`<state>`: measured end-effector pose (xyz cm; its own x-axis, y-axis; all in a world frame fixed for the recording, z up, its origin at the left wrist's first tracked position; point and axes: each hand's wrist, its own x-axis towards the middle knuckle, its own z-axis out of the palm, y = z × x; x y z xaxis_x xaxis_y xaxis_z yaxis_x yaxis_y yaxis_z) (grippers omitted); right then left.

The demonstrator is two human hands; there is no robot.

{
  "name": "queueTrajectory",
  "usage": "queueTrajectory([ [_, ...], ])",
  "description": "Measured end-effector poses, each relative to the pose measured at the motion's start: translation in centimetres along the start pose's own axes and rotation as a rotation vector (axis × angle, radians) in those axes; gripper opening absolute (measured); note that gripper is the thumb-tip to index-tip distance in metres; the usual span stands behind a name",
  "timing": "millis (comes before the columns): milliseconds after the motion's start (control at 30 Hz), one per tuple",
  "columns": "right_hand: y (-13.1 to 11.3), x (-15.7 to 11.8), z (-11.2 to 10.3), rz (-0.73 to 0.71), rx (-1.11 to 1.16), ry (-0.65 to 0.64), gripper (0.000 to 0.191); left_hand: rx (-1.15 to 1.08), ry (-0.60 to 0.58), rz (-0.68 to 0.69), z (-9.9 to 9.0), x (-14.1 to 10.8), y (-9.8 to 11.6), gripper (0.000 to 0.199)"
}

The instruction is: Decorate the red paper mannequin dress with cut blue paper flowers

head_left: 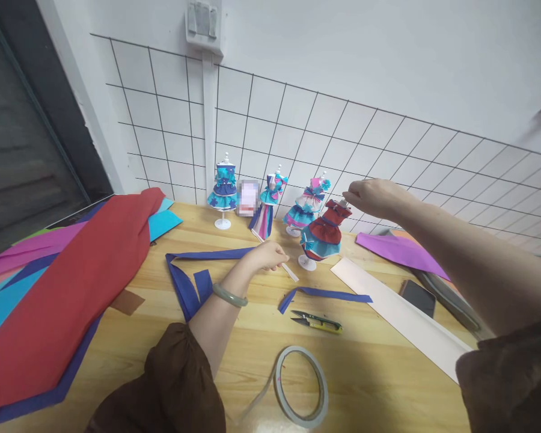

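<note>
My right hand [369, 197] is closed at the top of a small white dress form, its fingertips on the neck knob. That form wears a red and turquoise layered dress [327, 225] and leans a little, its round white foot [307, 262] at the table. Lower and to the left, my left hand [269, 255] pinches a narrow white strip [291, 273] whose two ends stick out past the fingers. Dark blue fabric bands [324, 293] lie on both sides of this hand. Yellow-handled thread snips [318, 322] rest in front of the right-hand band.
Three other dressed forms [223, 192] stand along the wall grid. A roll of tape [302, 388] lies near the front. Folded red fabric [72, 300] and other colours cover the left side. A long white strip of board [397, 319], a phone [417, 298] and purple fabric [401, 252] lie right.
</note>
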<state>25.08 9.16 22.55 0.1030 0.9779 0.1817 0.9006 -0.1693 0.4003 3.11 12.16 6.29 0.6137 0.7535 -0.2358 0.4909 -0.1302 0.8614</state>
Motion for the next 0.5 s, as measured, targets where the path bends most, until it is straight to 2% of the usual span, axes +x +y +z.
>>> queueTrajectory([
  [233,0.6,0.3,0.5,-0.059,0.009,0.042,0.036,0.022,0.027,-0.002,-0.1,0.0,-0.2,0.014],
  [500,1.0,0.6,0.6,-0.074,0.022,0.026,0.033,0.051,0.059,-0.009,-0.1,0.1,-0.4,0.016],
])
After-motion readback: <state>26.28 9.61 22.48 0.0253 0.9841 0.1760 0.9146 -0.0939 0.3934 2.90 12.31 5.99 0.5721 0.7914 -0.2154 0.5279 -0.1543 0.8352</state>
